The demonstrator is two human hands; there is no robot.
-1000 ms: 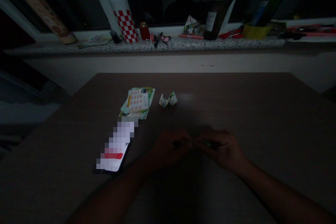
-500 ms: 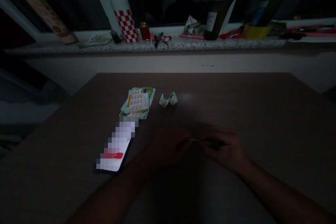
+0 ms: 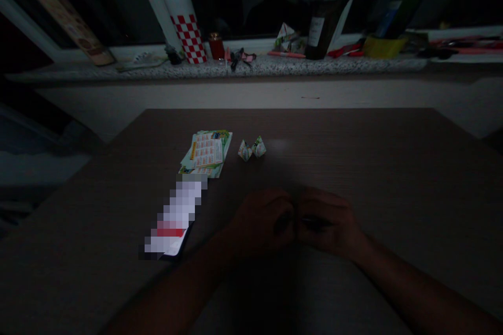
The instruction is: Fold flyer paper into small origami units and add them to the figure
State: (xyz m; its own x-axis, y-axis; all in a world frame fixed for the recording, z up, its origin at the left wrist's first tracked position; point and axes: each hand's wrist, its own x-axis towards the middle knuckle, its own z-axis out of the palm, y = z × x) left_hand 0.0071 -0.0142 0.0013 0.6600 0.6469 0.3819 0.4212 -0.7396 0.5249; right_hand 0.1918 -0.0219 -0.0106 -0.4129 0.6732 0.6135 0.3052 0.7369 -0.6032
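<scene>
My left hand point(image 3: 269, 220) and my right hand point(image 3: 326, 222) meet in front of me, low over the table. Both have their fingers curled into a pinch, and the knuckles almost touch. Whatever they hold is hidden between the fingers and lost in the dark shadow. Just beyond them stands a small folded paper figure point(image 3: 258, 148) with two pointed halves, green and white. To its left lies a pile of printed paper sheets point(image 3: 206, 152). A phone point(image 3: 176, 214) with a lit, blurred-out screen is left of my left hand.
The dark wooden table point(image 3: 373, 157) reaches to the wall below a granite windowsill point(image 3: 267, 67). Along the sill stand a red-checked white bottle point(image 3: 190, 36), a dark bottle point(image 3: 324, 29), a small red jar point(image 3: 216, 46), a yellow holder point(image 3: 384, 47) and another folded paper piece point(image 3: 286, 36). Lighting is dim.
My hands have come together, the left moving right. A thin pale edge that showed between their fingertips is now out of sight. The papers, phone and folded figure have stayed put.
</scene>
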